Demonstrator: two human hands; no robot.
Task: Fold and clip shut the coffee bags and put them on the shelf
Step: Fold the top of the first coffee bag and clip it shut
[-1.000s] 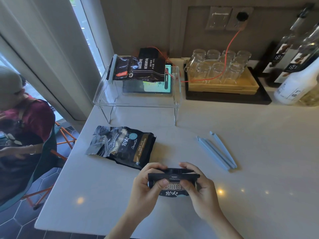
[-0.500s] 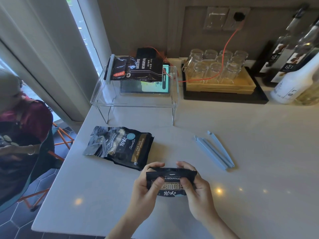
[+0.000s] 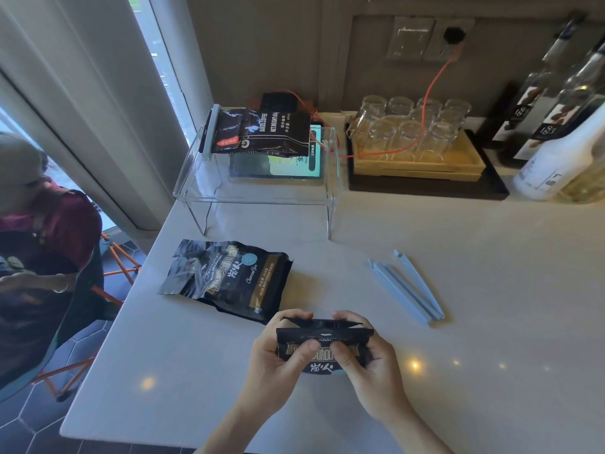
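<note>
One black coffee bag [image 3: 322, 350] is pinched at its folded top between the left hand [image 3: 278, 365] and right hand [image 3: 370, 368], thumbs pressing its front. Just beyond the left fingers, a second bag [image 3: 229, 278] lies flat on the counter [image 3: 458, 404]. Beyond the right fingers: two blue clips [image 3: 407, 286], side by side. Farthest, one clear shelf [image 3: 258, 198] carries a third bag [image 3: 262, 132], clipped at its left end.

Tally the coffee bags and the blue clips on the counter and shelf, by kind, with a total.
Coffee bags: 3 (held bag, counter bag, shelf bag)
Loose blue clips: 2 (first, second)
Total: 5
</note>
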